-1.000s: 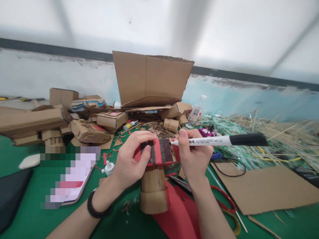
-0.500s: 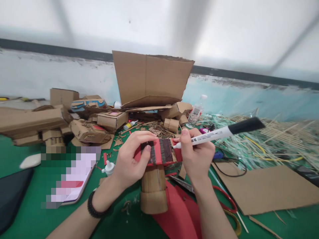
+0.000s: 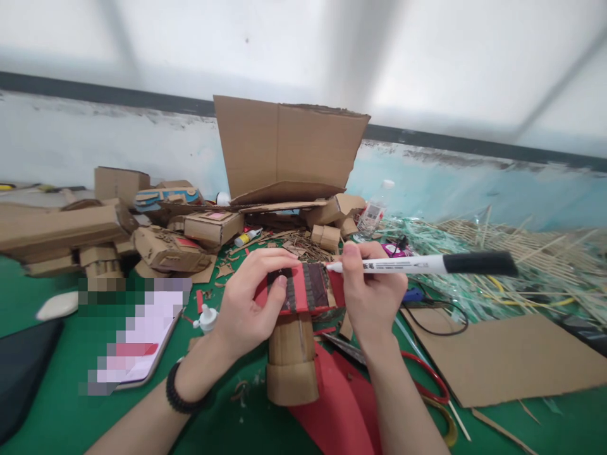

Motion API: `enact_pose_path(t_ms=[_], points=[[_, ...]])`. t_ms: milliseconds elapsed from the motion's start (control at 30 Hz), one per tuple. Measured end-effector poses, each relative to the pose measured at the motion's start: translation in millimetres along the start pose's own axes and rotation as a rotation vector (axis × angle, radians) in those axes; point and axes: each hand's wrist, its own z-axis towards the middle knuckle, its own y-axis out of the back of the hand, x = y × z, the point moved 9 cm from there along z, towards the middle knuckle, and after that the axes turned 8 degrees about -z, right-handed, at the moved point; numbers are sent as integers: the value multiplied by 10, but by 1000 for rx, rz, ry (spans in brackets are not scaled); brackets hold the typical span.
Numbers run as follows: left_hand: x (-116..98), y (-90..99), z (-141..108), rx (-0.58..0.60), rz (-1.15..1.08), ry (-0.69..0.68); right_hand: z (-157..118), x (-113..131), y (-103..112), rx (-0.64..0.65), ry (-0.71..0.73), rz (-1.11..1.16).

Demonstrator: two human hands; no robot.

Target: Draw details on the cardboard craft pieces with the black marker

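Observation:
My left hand is closed around the left side of a cardboard model. The model has a round brown cardboard column below and a flat top covered with red and black stripes. Between the thumb and fingers of my right hand is a white marker with a black end pointing right. Its tip touches or nearly touches the dark stripe near the top's far right edge. Beneath my right wrist lie red-handled scissors, partly hidden, and red paper.
A phone and a small white glue bottle lie left. Behind are cardboard models, an upright cardboard sheet and a plastic bottle. At right are thin sticks and a flat cardboard sheet.
The marker has tilted from slanting upward to nearly level, and its tip has moved slightly up and left along the model's top. My left hand has stayed in place.

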Motion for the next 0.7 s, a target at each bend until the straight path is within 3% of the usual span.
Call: enact_pose_path(t_ms=[200, 367, 533, 700], points=[[-1, -8, 0, 3, -14, -1, 6, -2, -36, 42, 1, -12], [-4, -2, -5, 3, 7, -4, 13, 39, 5, -16, 18, 5], [-7, 1, 3, 7, 7, 3, 13, -2, -39, 31, -14, -36], [-13, 4, 9, 3, 17, -1, 15, 18, -12, -3, 4, -32]])
